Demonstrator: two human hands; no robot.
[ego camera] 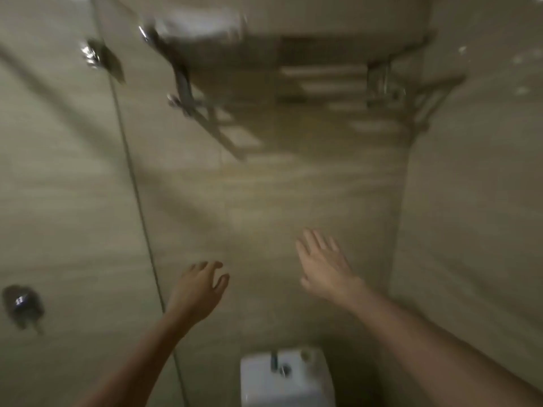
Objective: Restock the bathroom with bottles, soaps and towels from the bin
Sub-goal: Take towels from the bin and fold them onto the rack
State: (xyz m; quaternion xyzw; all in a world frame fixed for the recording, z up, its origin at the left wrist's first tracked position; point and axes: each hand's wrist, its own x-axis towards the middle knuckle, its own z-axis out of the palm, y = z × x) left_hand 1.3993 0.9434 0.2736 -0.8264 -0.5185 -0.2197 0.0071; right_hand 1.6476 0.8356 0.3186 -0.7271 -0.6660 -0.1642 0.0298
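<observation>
The view is blurred by motion. A metal wall rack (293,80) hangs high on the beige tiled wall, with a folded white towel (199,24) lying on its left part. Both of my hands are raised in front of the wall below the rack and hold nothing. My left hand (199,289) has loosely curled fingers. My right hand (323,262) has its fingers spread and straight. No bin, bottle or soap is in view.
A white toilet cistern (285,380) with a flush button stands at the bottom centre. A glass panel edge (138,201) runs down the left, with metal hinges (100,58) high up and another fitting (22,304) low on the left.
</observation>
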